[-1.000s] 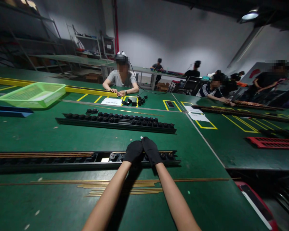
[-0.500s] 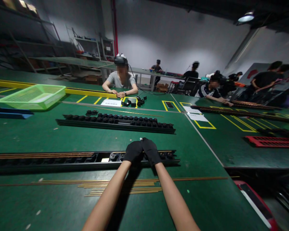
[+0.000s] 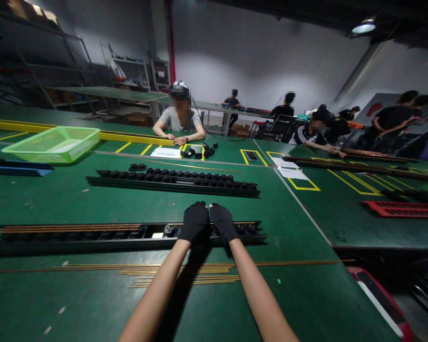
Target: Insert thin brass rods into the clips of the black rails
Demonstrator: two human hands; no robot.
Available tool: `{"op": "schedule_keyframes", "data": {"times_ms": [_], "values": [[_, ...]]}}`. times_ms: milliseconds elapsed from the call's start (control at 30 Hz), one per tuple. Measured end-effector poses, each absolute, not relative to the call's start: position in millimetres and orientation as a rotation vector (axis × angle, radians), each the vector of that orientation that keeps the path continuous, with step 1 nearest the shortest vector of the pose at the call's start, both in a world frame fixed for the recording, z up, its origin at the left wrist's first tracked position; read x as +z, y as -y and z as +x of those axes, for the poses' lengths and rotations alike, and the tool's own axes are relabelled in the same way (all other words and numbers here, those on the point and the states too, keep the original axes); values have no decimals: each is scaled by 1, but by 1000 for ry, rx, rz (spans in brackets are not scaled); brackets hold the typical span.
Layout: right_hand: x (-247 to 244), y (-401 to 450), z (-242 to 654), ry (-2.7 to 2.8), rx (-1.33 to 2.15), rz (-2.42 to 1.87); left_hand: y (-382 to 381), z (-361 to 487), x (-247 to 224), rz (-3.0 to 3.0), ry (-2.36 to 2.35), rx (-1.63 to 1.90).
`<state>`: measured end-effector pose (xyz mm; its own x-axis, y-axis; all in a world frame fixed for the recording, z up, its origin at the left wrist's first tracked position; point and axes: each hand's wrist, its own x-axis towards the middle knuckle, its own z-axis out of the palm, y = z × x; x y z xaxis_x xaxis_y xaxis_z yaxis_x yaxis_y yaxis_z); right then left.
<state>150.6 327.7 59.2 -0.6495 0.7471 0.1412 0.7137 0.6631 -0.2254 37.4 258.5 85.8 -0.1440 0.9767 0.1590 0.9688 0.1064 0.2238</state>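
Observation:
A long black channel [image 3: 128,243] lies across the green table, with a row of black parts inside and brass-coloured rods [image 3: 74,228] along its left half. Both hands wear black gloves and rest over its right half, side by side. My left hand [image 3: 195,222] has its fingers closed together over the channel; what lies beneath is hidden. Close on its right, my right hand [image 3: 221,222] is closed too, a pale thumb tip showing, and its grip cannot be made out. Several loose rods [image 3: 214,279] lie on the table nearer to me.
Farther back lies a second channel [image 3: 171,186] with black parts. A green basket [image 3: 53,145] stands at the left, a red rack [image 3: 403,209] at the right. A person [image 3: 180,118] sits across the table; others are behind.
My left hand has moved slightly left and away from my right hand, so a narrow gap shows between them. My right hand has hardly moved.

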Motion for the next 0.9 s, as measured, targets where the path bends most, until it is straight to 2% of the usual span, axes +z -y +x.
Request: {"op": "schedule_keyframes", "data": {"times_ms": [200, 400, 767, 900], "values": [[58, -323, 152, 2675, 211, -1228, -255, 14, 107, 1919, -2502, 345], [60, -324, 150, 2671, 193, -1269, -231, 6, 95, 1757, -2632, 221], [63, -321, 154, 2693, 176, -1240, -232, -24, 71, 2218, -2089, 257], [64, -319, 152, 2704, 170, -1258, -242, -23, 73, 2185, -2217, 287]]}}
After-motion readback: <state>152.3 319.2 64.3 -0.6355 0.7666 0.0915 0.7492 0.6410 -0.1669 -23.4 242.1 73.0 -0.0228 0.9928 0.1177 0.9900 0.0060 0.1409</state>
